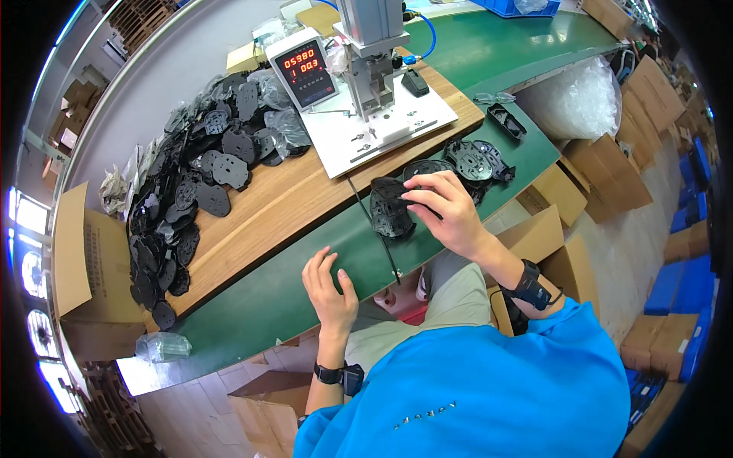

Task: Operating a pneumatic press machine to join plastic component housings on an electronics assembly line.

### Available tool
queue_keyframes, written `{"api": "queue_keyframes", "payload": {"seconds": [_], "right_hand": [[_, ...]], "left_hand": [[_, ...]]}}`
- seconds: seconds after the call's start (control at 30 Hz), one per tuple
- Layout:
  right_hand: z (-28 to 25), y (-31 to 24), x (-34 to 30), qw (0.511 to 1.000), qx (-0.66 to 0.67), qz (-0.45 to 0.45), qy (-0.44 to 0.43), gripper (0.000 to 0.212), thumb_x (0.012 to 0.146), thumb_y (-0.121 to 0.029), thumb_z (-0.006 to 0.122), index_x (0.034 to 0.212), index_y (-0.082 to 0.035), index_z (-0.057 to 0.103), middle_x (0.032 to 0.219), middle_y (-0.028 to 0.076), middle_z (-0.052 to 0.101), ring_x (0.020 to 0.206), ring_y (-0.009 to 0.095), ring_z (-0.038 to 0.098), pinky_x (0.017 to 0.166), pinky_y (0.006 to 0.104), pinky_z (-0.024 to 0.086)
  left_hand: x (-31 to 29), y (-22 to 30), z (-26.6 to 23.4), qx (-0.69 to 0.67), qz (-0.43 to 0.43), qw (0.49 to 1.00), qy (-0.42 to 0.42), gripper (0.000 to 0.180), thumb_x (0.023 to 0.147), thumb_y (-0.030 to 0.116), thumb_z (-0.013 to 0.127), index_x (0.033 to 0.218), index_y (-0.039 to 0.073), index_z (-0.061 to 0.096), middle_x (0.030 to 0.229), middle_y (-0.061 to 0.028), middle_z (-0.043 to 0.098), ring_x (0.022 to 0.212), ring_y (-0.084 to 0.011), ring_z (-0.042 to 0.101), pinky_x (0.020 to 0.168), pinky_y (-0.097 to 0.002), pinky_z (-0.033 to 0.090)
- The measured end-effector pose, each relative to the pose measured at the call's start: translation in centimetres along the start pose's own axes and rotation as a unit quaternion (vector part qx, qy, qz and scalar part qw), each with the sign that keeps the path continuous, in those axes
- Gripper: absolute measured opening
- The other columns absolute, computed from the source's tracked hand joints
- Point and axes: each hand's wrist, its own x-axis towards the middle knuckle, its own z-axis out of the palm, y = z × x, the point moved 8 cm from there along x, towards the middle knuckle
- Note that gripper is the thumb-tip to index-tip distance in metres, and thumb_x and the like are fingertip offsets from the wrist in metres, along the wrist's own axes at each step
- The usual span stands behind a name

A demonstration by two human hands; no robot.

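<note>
My left hand (330,294) hovers over the near edge of the green tabletop (252,311), palm down. Its fingers are apart and nothing is in them. My right hand (447,206) is bent in a pinch at the upper right edge of a black plastic shell (392,214). The fingertips meet the shell's rim; the exact grip is partly hidden. Behind and beside that hand lie more black shells, one of them open with its ribbed inside (469,160) showing. A thin black rod or cable (372,223) runs past the shell toward the table edge.
A press (372,69) on a white base stands on a wooden board (263,206), beside a box with a red lit display (304,72). Black plates (214,200) are heaped at left. A computer mouse (414,82), black tray (506,122) and cardboard boxes (95,267) surround the work.
</note>
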Motion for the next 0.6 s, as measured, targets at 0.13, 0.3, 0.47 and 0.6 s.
{"api": "queue_keyframes", "payload": {"seconds": [0.13, 0.3, 0.47, 0.6], "right_hand": [[-0.3, -2.6, -0.1, 0.987, 0.152, -0.031, -0.05, 0.031, 0.084, 0.006, 0.077, 0.112, -0.008, 0.075, 0.137, 0.012, 0.068, 0.123, 0.036, 0.064, 0.101, 0.0433, 0.055], [0.2, -4.5, -1.5, 0.949, 0.287, 0.011, -0.13, 0.035, 0.085, 0.016, 0.066, 0.111, -0.006, 0.075, 0.15, 0.019, 0.058, 0.136, 0.038, 0.06, 0.109, 0.0441, 0.053], [2.5, -1.5, -4.6, 0.921, 0.35, 0.143, -0.096, 0.028, 0.087, 0.018, 0.06, 0.101, -0.003, 0.072, 0.132, 0.016, 0.063, 0.121, 0.029, 0.066, 0.097, 0.0376, 0.056], [2.3, -2.2, -3.3, 0.94, 0.323, 0.099, -0.055, 0.021, 0.09, 0.005, 0.068, 0.109, -0.001, 0.067, 0.122, 0.014, 0.062, 0.105, 0.024, 0.065, 0.088, 0.0345, 0.056]], "left_hand": [[0.3, -2.0, 0.9, -0.414, -0.16, 0.894, -0.06, 0.042, 0.109, 0.025, 0.06, 0.14, -0.003, 0.06, 0.122, -0.0199, 0.069, 0.094, -0.0207, 0.063, 0.078, -0.0314, 0.05], [0.5, -0.5, 3.6, -0.581, -0.25, 0.751, -0.191, 0.058, 0.115, 0.034, 0.056, 0.155, -0.006, 0.045, 0.1, -0.0165, 0.074, 0.074, -0.0126, 0.063, 0.063, -0.0236, 0.047], [-0.3, 0.7, 6.7, -0.566, -0.352, 0.723, -0.179, 0.052, 0.113, 0.017, 0.057, 0.158, 0.003, 0.035, 0.094, -0.0171, 0.074, 0.064, -0.0126, 0.064, 0.055, -0.0229, 0.047], [0.3, 0.9, 7.8, -0.53, -0.308, 0.758, -0.224, 0.053, 0.114, 0.018, 0.056, 0.159, 0.002, 0.032, 0.092, -0.0148, 0.071, 0.068, -0.015, 0.066, 0.056, -0.0252, 0.049]]}}
